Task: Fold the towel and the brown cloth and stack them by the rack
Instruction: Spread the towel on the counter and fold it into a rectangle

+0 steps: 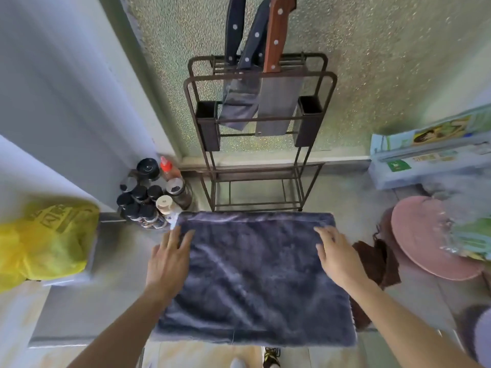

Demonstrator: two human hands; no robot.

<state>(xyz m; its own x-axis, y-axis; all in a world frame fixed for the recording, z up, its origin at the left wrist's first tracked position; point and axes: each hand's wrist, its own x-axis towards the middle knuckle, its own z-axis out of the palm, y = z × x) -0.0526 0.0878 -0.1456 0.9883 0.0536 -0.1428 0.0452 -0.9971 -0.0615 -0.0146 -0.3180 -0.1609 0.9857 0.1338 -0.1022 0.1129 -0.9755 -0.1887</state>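
A grey-blue towel lies spread flat on the counter, just in front of the dark metal rack. My left hand rests flat on the towel's left edge, fingers apart. Palm down on the towel's right side, near its far corner, is my right hand, also with spread fingers. The brown cloth lies crumpled to the right of the towel, partly under its right edge. Neither hand grips anything.
The rack holds several knives against the wall. A cluster of spice bottles stands left of the rack. A yellow plastic bag sits at the far left. A pink round lid and boxes are on the right.
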